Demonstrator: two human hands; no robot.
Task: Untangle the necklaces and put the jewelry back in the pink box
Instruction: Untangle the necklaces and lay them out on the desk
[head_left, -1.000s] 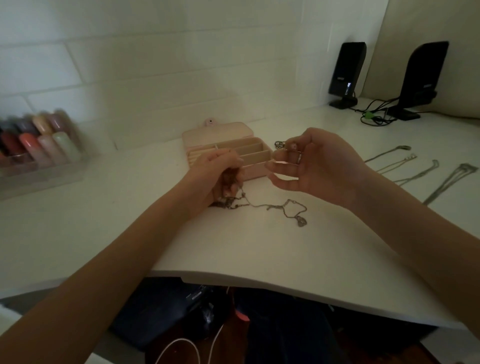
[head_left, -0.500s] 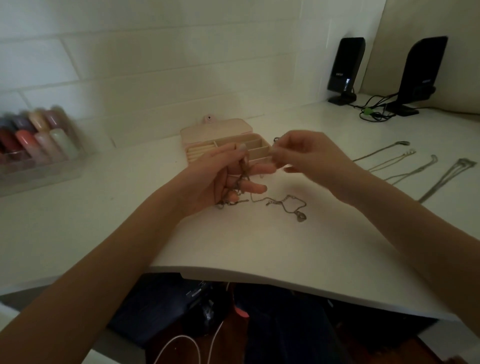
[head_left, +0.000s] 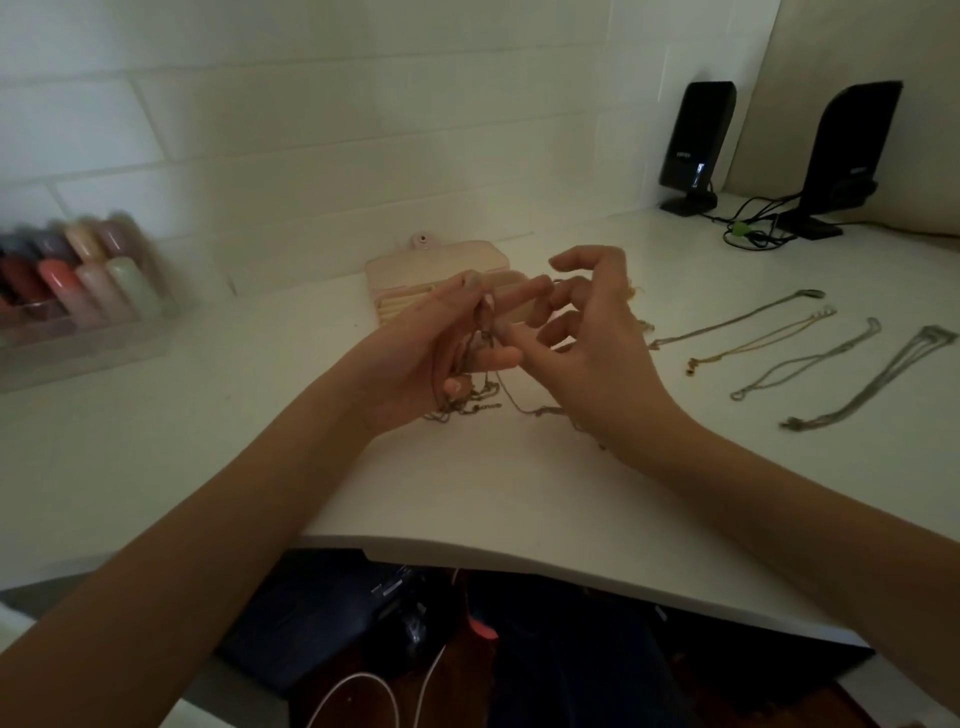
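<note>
Hands now meet: left hand (head_left: 426, 353) pinches tangled chains (head_left: 470, 400), right hand (head_left: 587, 343) has closed in at 3 o'clock, fingers loosely curled, picking; untangling underway.

tangled necklaces (head_left: 470, 402) dangle onto the white desk; pink box (head_left: 395, 291) open behind; 4 straightened necklaces (head_left: 810, 358) lie right.

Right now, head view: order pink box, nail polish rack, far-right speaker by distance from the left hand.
1. Pink box: just behind the left hand.
2. Nail polish rack: far left, by the wall.
3. Far-right speaker: back right corner.
</note>
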